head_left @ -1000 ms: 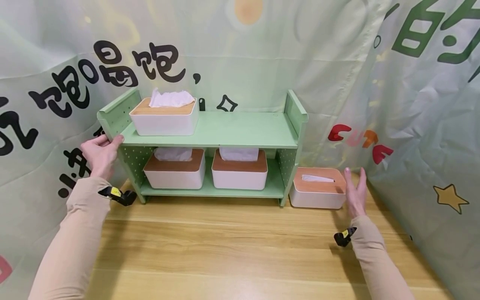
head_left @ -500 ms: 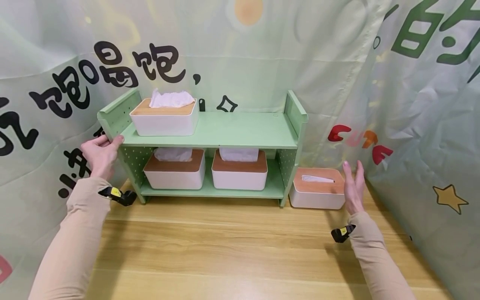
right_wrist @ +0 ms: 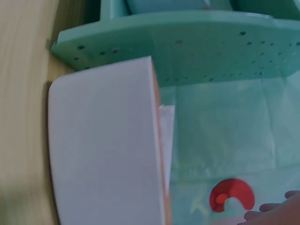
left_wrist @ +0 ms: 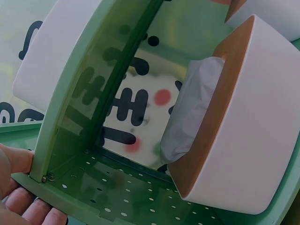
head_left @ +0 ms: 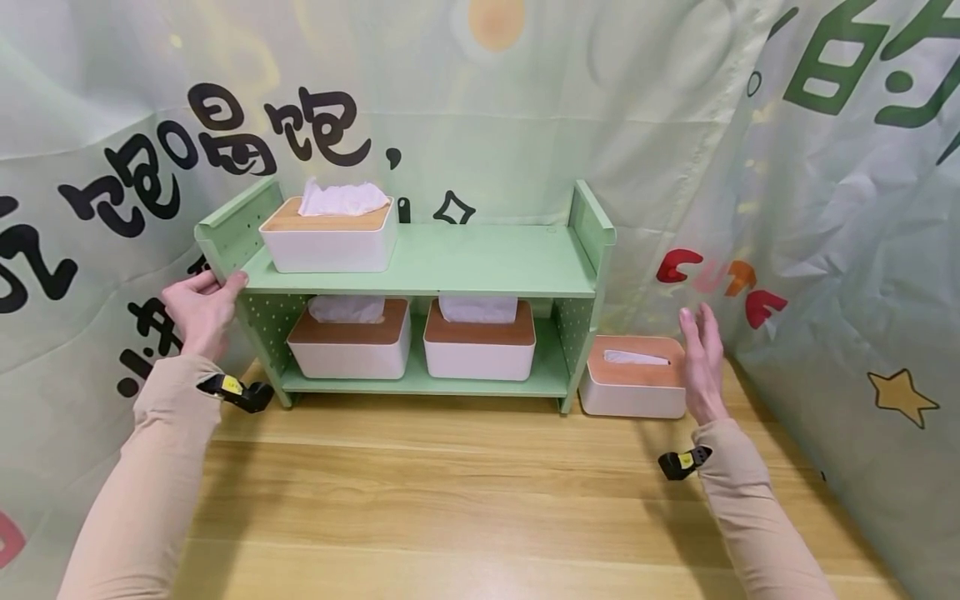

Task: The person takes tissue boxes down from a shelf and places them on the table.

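A two-tier green shelf [head_left: 480, 260] stands on the table. My left hand [head_left: 201, 310] grips its left side panel; the left wrist view shows the thumb on the front edge and the fingers [left_wrist: 35, 211] round the outside. One tissue box [head_left: 327, 248] sits on the upper tier at the left. Below it are a second box [head_left: 348, 357] and a third box [head_left: 480, 358], both with tissue showing. Right of the shelf, a tissue box [head_left: 632, 398] with a wooden lid rests on the table. My right hand [head_left: 703, 367], fingers straight, is at that box's right end; whether they touch I cannot tell.
A light wooden table [head_left: 450, 492] extends in front of the shelf. Printed fabric [head_left: 660, 150] hangs behind and along both sides, close to the shelf and to the right-hand box.
My right hand has risen beside the right-hand tissue box, shifting slightly left. My left hand, the shelf and the boxes stay where they were.
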`<state>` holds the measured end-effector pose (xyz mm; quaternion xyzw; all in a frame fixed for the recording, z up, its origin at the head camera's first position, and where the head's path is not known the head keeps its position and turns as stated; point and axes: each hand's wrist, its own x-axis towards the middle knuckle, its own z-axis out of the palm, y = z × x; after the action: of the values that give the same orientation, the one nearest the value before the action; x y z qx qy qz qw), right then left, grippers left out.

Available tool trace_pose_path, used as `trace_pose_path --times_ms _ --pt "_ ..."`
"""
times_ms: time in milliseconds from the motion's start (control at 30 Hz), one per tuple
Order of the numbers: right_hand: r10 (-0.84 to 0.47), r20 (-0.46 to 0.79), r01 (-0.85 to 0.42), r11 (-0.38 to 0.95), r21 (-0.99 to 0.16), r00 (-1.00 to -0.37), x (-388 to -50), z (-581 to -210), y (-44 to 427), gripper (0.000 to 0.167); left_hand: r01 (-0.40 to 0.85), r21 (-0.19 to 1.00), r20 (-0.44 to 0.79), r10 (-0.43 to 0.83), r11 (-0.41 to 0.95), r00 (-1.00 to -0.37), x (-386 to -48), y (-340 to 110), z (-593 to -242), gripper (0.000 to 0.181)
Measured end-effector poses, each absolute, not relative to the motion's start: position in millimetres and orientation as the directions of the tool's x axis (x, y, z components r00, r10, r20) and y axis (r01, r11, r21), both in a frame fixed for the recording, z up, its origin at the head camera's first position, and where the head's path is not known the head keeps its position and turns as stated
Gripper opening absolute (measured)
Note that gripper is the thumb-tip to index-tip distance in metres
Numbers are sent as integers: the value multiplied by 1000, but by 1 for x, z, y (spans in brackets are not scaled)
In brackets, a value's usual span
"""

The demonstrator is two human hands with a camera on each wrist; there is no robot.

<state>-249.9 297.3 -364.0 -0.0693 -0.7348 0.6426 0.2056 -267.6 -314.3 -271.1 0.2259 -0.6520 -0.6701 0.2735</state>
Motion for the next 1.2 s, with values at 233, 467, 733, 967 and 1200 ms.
trace_pose_path --times_ms 233,467,733,967,1200 --pt "304 256 -200 203 -959 -918 -241 -350 284 72 69 997 64 -667 18 -742 -268 -314 -272 53" --pt "265 307 -264 186 -946 -914 -233 -333 267 70 59 998 55 -661 16 -749 -267 -314 -272 53" --pt "206 355 -326 163 -931 -912 -225 -316 251 69 68 998 63 -658 17 -751 -267 -314 -272 53" --pt "147 391 -363 182 -914 -909 -216 -305 235 67 76 997 68 -660 17 -748 -267 -314 -272 53" --pt "107 425 -411 126 -903 -899 -210 -298 218 67 75 997 76 -664 30 -744 -267 -315 -273 52"
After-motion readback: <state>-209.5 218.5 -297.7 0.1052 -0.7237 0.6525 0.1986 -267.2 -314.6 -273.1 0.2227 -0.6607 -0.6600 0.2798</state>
